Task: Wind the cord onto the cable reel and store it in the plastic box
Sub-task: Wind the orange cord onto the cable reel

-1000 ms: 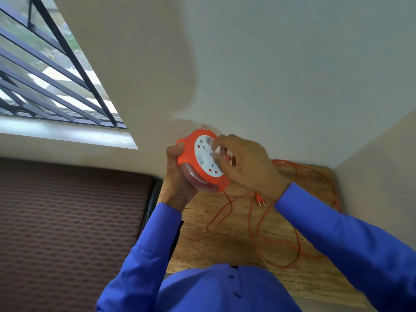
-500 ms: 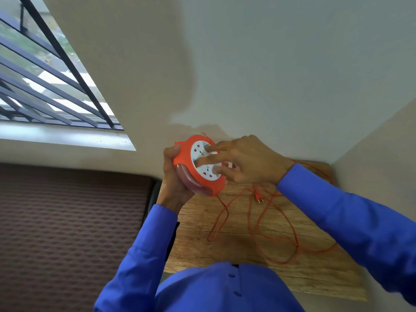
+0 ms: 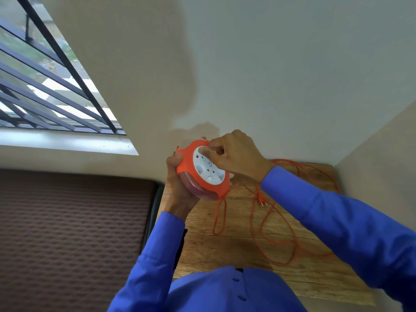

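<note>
Left hand (image 3: 180, 190) gripping cable reel (image 3: 203, 171), right hand (image 3: 236, 154) on its face

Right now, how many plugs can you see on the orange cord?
1. The plug lies on the wooden table, below the right hand, at the end of the loose orange cord. The cord's other end goes into the cable reel, hidden.

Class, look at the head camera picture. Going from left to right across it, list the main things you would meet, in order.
Barred window → dark textured mat → left hand → orange cable reel → right hand → plug → loose orange cord on the wooden table.
</note>
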Available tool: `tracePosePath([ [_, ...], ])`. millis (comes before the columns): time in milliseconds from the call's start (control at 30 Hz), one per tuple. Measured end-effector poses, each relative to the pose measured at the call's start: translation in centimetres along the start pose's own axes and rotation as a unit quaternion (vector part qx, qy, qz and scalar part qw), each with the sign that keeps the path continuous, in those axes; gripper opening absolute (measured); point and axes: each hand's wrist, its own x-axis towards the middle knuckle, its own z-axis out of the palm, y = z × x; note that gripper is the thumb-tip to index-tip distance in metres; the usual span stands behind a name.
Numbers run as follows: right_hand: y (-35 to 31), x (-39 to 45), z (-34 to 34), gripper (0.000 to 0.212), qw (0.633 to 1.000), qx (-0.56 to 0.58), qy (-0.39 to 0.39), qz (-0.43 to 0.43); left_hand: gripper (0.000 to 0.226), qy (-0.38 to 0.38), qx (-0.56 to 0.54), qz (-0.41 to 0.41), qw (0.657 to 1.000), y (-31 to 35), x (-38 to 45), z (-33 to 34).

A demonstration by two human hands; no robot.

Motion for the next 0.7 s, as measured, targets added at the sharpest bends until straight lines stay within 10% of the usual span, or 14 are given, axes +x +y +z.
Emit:
tracePosePath([
  [333,1.6,-0.7,-1.1,0.058,0.981,0.047,-0.187,-0.023,0.096,0.025,0.026,-0.004,0.999,0.6,-0.2,0.0],
  [700,0.3,-1.8,-0.2,0.044,0.997,-0.030,-0.045,0.049,0.092,0.018,0.007,-0.002,1.000,0.6,0.7,-0.3],
])
